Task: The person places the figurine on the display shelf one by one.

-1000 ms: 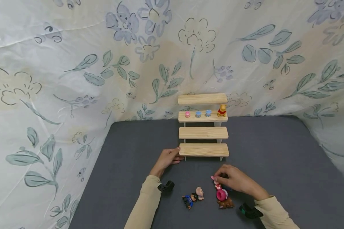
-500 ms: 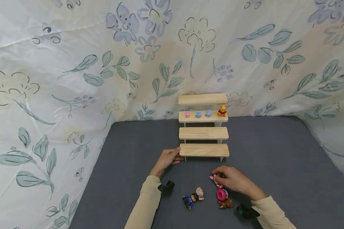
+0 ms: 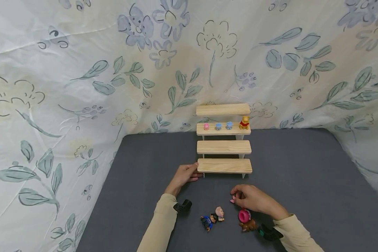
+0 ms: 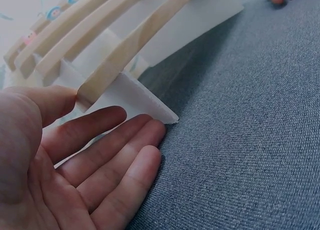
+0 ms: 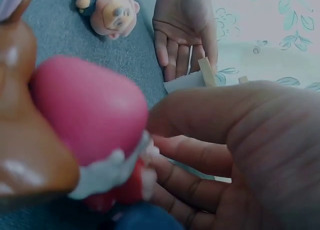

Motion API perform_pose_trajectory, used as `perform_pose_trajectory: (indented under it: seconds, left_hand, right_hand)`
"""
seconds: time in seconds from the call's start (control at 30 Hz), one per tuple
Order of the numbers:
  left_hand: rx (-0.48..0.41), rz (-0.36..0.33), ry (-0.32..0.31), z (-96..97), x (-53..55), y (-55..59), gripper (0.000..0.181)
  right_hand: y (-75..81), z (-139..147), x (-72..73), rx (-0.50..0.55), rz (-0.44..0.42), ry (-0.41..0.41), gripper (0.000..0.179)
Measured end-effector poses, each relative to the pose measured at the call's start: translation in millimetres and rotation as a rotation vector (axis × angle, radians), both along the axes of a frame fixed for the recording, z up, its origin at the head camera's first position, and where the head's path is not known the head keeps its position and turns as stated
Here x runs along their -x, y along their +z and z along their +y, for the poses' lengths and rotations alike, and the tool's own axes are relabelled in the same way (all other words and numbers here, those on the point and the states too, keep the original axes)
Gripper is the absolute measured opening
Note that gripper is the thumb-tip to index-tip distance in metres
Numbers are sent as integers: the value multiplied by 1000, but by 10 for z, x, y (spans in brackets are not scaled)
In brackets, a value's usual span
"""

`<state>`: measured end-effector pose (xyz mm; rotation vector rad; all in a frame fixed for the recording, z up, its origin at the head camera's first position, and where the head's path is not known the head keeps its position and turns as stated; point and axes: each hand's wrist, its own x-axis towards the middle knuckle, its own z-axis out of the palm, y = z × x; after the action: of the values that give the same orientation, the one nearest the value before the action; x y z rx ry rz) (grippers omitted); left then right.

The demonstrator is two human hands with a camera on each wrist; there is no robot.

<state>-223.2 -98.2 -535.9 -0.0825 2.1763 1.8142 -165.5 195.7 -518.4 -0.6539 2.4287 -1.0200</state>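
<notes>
Right hand tight around small pink figure, left hand loose against bottom shelf

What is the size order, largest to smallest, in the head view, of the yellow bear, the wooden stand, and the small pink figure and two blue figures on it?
1. Wooden stand
2. Yellow bear
3. Pink figure, left blue figure, right blue figure: too alike to rank
</notes>
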Motion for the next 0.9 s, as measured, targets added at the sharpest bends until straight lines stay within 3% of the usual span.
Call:
perform_pose_trajectory:
  seconds: [0.3, 0.5, 0.7, 0.9]
  left_hand:
    - [2, 8, -10, -2, -1, 7, 56]
    - [0, -4, -8, -7, 9, 11, 55]
    - [0, 1, -7, -11, 11, 10, 54]
    - [-10, -3, 4, -9, 5, 15, 53]
  right_hand:
    - [71, -52, -45, -111, 106, 6, 25]
    - [154, -43, -61, -184, 132, 58, 31]
    - [204, -40, -79, -296, 222, 54, 22]
    - [209, -44, -76, -246, 237, 31, 27]
